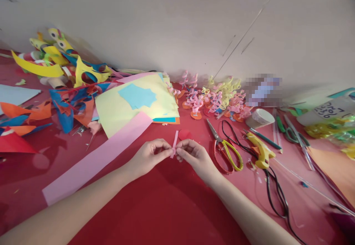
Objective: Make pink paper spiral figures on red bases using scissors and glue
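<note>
While pink strip [175, 140] btwn fingers [161, 143] — scissors [219, 138], glue gun [260, 151] nearby R.

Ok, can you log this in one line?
left hand: pinching small pink strip | right hand: at strip's lower end | nearby: red disc, red-and-yellow scissors

The red bench [155, 208] carries stacked coloured paper [109, 117], a long pink paper strip [97, 160] overlapping the stack, red-and-yellow-handled scissors [218, 138], a yellow glue gun [261, 151] and a teal pencil [266, 139].
</note>
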### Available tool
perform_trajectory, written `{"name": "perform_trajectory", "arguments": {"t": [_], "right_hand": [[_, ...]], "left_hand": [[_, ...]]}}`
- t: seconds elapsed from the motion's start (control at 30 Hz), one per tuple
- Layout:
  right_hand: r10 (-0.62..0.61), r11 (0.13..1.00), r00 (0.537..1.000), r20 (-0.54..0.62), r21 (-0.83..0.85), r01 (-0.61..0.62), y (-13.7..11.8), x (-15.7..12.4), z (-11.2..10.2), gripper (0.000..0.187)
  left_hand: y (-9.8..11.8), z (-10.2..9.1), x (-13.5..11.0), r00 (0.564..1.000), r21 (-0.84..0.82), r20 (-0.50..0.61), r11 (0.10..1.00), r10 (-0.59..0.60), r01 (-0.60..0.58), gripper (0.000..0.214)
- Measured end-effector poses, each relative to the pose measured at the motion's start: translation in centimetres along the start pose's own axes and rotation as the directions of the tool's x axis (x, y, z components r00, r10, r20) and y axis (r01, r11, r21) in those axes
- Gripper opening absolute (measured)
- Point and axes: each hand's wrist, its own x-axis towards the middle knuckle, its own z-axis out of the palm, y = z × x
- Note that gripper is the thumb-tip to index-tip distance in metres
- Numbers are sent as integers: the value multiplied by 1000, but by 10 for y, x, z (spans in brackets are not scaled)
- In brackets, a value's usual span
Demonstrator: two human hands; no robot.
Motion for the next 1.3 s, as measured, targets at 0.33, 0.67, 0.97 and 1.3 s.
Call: {"name": "perform_trajectory", "arguments": {"t": [0.33,0.67,0.97,1.3], "right_hand": [[-595,486,763,251,-644,591,5,-7,-3,21],[-606,158,648,460,-729,666,-5,-10,-13,22],[-613,217,656,440,-704,676,-7,-12,-12,24],[-643,354,687,338,-665,658,2,-9,-10,25]], "left_hand": [[3,-1,0,998,-224,-9,973,-64,60,21],[1,-1,0,999,-169,-7,984,-54,52,20],[1,-2,0,1000,-148,15,989,-21,23,21],[2,-2,-1,1000,-145,15,989,15,-13,21]]}}
